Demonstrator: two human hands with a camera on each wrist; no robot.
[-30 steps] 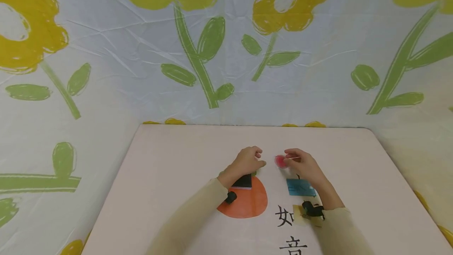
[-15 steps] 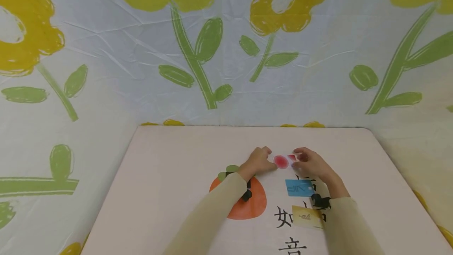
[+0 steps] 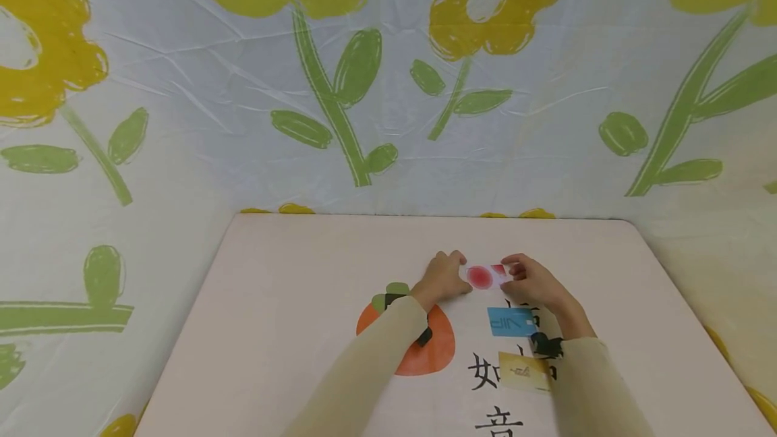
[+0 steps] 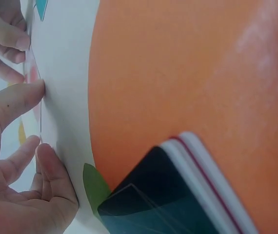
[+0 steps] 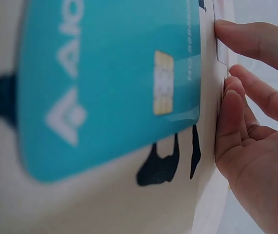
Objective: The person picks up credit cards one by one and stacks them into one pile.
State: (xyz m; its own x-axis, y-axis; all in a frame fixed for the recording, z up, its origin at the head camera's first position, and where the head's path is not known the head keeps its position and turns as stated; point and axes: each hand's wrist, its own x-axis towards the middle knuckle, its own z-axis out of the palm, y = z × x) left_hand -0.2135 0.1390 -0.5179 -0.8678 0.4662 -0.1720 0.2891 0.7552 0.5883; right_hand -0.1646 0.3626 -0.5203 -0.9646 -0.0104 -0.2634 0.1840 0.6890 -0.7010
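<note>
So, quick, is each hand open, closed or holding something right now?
Left hand: holding the red-dotted card at its left end, thumb and finger at the edges.
Right hand: holding its right end likewise.

Tbl (image 3: 303, 275) has red-wht card (image 3: 479, 277), blue card (image 3: 508, 322), yel. card (image 3: 522, 373).
</note>
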